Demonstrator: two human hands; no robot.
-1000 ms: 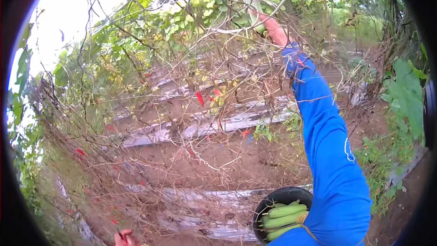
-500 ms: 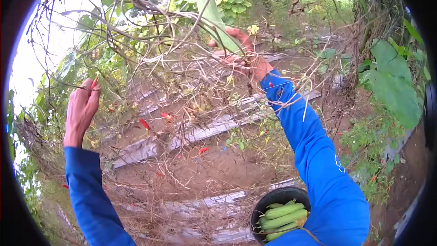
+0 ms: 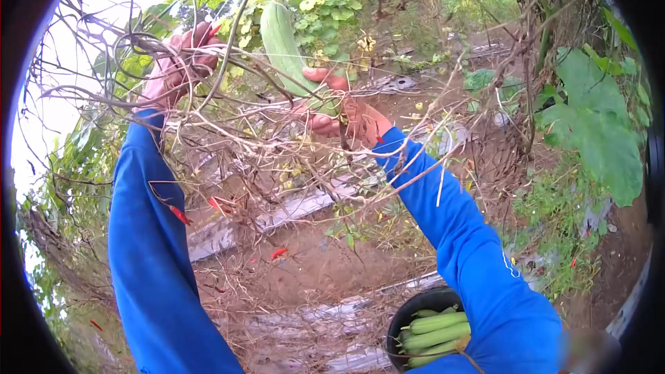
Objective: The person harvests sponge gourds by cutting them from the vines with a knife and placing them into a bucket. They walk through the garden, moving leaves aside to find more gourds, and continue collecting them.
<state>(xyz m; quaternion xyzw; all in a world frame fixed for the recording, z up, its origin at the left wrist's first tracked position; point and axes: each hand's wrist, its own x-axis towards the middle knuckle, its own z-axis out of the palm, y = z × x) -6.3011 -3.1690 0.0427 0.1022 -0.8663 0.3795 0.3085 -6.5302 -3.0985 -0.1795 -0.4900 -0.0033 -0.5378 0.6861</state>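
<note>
A long pale-green gourd (image 3: 280, 41) hangs by its stem among the vines. My right hand (image 3: 350, 114) is wrapped round its lower end, with thin dry stems crossing in front. To the left of the gourd, my left hand (image 3: 176, 66) is raised behind a tangle of bare vines (image 3: 201, 107). Its fingers are closed, and a small red tip (image 3: 215, 30) shows at them; what it belongs to I cannot make out. Both forearms are in blue sleeves.
Below my right arm stands a dark bucket (image 3: 393, 322) holding several green gourds (image 3: 433, 332). Red chillies (image 3: 180, 215) hang among dry stems. A large green leaf (image 3: 596, 125) is at the right. Strips of plastic sheeting (image 3: 298, 211) lie on the soil.
My left hand has moved up and right, from low at the left into the vines near the gourd. In view, my right hand and the gourd have shifted slightly left and down.
</note>
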